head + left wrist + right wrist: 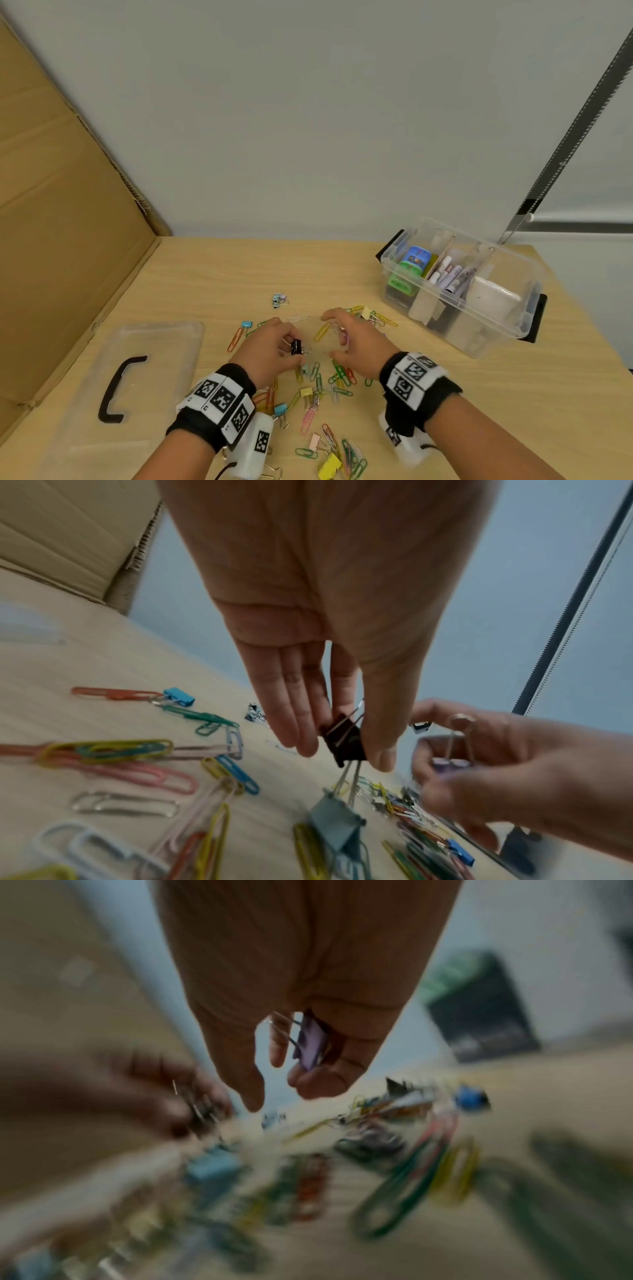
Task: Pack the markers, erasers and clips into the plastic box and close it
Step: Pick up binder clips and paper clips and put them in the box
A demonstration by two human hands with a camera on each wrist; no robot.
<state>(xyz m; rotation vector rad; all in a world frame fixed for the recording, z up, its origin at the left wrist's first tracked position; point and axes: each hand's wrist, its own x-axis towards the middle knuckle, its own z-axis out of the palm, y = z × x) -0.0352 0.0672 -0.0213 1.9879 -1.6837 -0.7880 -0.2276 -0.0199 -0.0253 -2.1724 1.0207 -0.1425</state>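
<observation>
1. Head view: the left hand (274, 346) pinches a black binder clip (296, 346) between thumb and fingers just above the table (479, 394); on the left wrist view a grey-blue binder clip (334, 823) seems to hang from its wire handles.
2. The right hand (352, 337) is curled round a lilac binder clip (310, 1045) — the right wrist view is blurred, but the clip shows tucked against the palm, with the thumb and forefinger free.
3. Done, by the look of it: the plastic box (513, 329) stands open at the far right, with markers (448, 275) and what look like erasers (412, 262) already inside.
4. Left to do: most clips (329, 411) lie loose on the table between and near the hands — paper clips and binder clips in many colours, a few more beside the box.
5. The lid (137, 387) lies flat at the near left, well apart from the box, so closing is not yet begun.
6. My judgement: roughly the middle of the job, with clip gathering as the step in hand.
</observation>
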